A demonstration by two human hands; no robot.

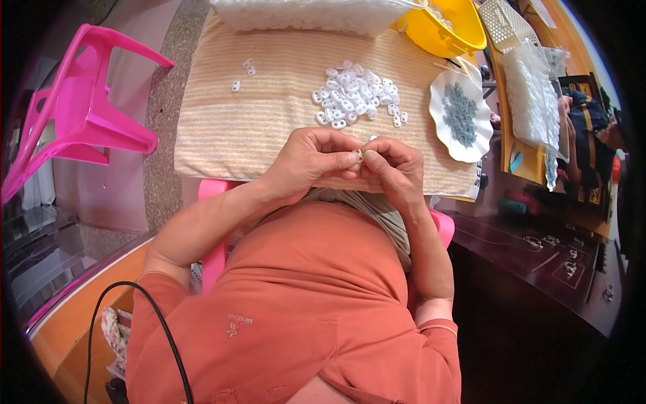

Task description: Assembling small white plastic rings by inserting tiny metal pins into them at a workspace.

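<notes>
Close to the table's near edge, my left hand (306, 165) and my right hand (398, 172) meet fingertip to fingertip. Both are closed in a pinch around one small white piece (360, 155), mostly hidden by the thumbs and fingers. Just beyond them lies a loose pile of small white oval plastic pieces with two holes each (346, 93). To the right, a white scalloped plate (439, 116) holds many small grey-blue pieces (460, 116). A few white plastic pieces (249, 68) sit apart at the far left.
A striped beige cloth (222, 135) covers the table. Along its far edge stand a clear container of white pieces (309, 19) and a yellow basin (434, 32). A pink stool (81, 111) is at left. Another clear container (531, 94) stands at right, with a person (589, 124) beyond.
</notes>
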